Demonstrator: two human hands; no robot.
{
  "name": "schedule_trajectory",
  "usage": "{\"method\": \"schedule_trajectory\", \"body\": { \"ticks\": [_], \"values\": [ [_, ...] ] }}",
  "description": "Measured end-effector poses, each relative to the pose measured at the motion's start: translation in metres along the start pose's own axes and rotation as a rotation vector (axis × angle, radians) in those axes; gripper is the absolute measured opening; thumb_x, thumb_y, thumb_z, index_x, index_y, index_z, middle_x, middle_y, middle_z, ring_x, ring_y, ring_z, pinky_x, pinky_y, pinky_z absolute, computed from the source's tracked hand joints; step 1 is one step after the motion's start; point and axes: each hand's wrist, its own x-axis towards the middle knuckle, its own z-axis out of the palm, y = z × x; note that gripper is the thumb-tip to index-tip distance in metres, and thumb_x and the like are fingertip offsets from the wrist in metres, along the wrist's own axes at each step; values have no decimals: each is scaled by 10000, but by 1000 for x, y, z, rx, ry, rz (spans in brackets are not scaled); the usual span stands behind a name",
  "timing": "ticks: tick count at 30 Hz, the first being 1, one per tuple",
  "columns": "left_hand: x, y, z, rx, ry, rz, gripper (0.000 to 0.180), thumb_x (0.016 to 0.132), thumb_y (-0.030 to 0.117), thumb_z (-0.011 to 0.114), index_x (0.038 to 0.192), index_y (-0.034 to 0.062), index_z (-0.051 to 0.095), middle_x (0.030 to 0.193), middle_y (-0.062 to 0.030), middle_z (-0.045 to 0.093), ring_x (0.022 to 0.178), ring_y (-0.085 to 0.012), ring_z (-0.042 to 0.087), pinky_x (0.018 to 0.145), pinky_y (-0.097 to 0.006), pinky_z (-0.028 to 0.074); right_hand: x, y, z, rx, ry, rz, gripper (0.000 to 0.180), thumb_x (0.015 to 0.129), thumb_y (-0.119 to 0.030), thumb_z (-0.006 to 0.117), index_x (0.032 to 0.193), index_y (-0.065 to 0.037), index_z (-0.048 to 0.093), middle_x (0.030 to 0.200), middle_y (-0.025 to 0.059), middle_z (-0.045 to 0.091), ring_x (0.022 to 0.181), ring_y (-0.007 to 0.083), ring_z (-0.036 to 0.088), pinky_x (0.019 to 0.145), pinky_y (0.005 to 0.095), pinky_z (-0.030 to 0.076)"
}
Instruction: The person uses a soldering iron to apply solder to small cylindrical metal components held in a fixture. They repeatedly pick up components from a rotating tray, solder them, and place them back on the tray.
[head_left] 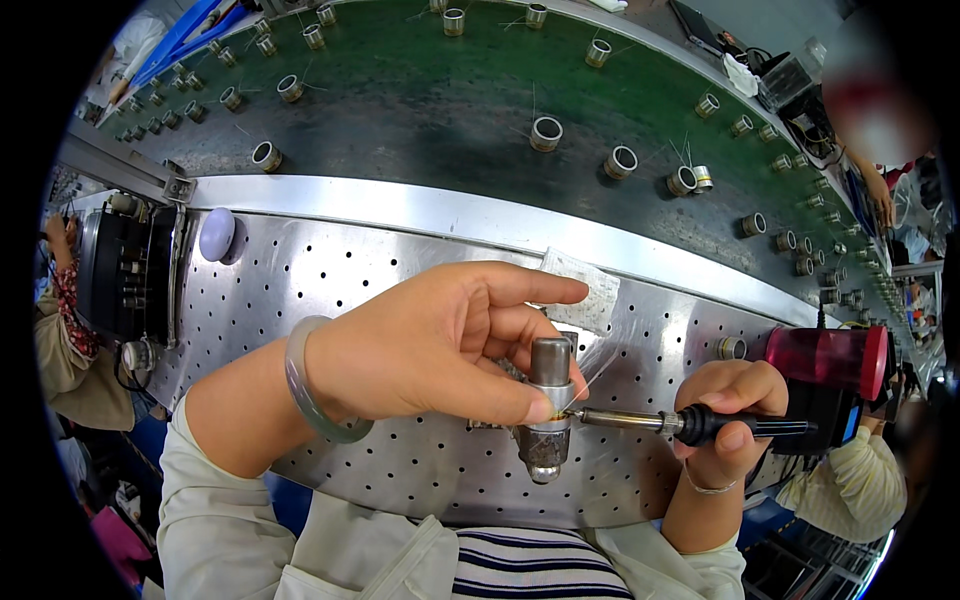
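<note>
Mid-step, I'd guess: black-handled, steel-shafted soldering iron [630, 418] is at the side of a grey metal stepped cylinder [546, 441], contact unclear; can't tell what's finished. Cyl.'s approx. upright, scuffed, shiny-bottomed, above perforated silver metal counter [300, 285], pinched in L hand [440, 340], index out; R hand [738, 402] curled round iron's grip.

Off-wht jacket [350, 545], loose slvs [212, 490]; navy/wht striped top [540, 568]; L bangle [297, 368] grey-grn; R bracelet [711, 490] thin, pale
</note>
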Motion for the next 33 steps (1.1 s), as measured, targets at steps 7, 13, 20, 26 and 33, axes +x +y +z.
{"method": "schedule_trajectory", "body": {
  "ticks": [7, 13, 20, 26, 33],
  "values": [
    [1, -1, -3, 3, -7, 7, 764, 704, -92, 664, 1373, -18, 300, 1002, -185, 613, 926, -181, 616, 735, -212, 516, 0, 2, -1, -23, 16, 22, 283, 735, -130, 747, 832, 61, 563, 656, 138, 607, 469, 174, 587, 437, 252, 491],
    [1, -2, -3, -9, 2, 13, 761, 705, -86, 666, 1371, -18, 305, 1002, -193, 616, 866, -146, 618, 723, -197, 510, 0, 4, -1, -15, 20, 29, 274, 737, -120, 744, 830, 62, 561, 652, 135, 603, 460, 169, 581, 427, 248, 485],
    [2, -3, -4, -1, 21, -5, 765, 696, -85, 670, 1368, -19, 310, 1000, -192, 617, 866, -153, 621, 731, -209, 514, 1, 7, -4, 27, -33, 8, 262, 744, -100, 733, 841, 66, 555, 667, 136, 605, 469, 172, 590, 430, 254, 487],
    [0, -3, -4, 10, 29, -2, 766, 690, -85, 677, 1364, -20, 318, 994, -190, 617, 893, -173, 621, 740, -220, 520, 1, 8, -4, 24, -90, -27, 271, 733, -66, 737, 866, 73, 547, 677, 138, 606, 480, 182, 598, 437, 258, 484],
    [3, -2, -8, 13, 14, -30, 779, 684, -78, 704, 1360, -24, 321, 990, -199, 616, 898, -181, 622, 743, -230, 523, 0, 8, -6, -8, -118, -59, 276, 727, -44, 730, 879, 82, 537, 666, 155, 599, 483, 194, 602, 426, 266, 477]
  ]
}}
